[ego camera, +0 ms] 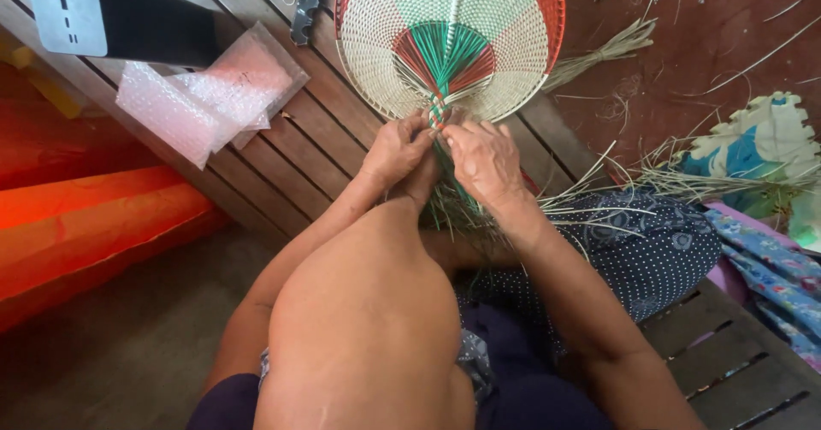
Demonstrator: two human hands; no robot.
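Note:
A round woven fan (445, 41) in cream, pale green, red and dark green lies on the wooden slat bench (316, 152) ahead of me. Its strands gather into a braided stem (437, 115) at the near edge. My left hand (395, 149) pinches the stem from the left. My right hand (484, 160) grips it from the right, fingers curled over loose green strands (453, 207) that hang down behind my raised knee (363, 310).
Crumpled bubble wrap (205, 92) lies on the bench at left, a dark tool (310, 2) at the top. Loose straw (616, 49) is scattered on the red floor at right. Patterned cloth (761, 250) and an orange surface (94, 225) flank me.

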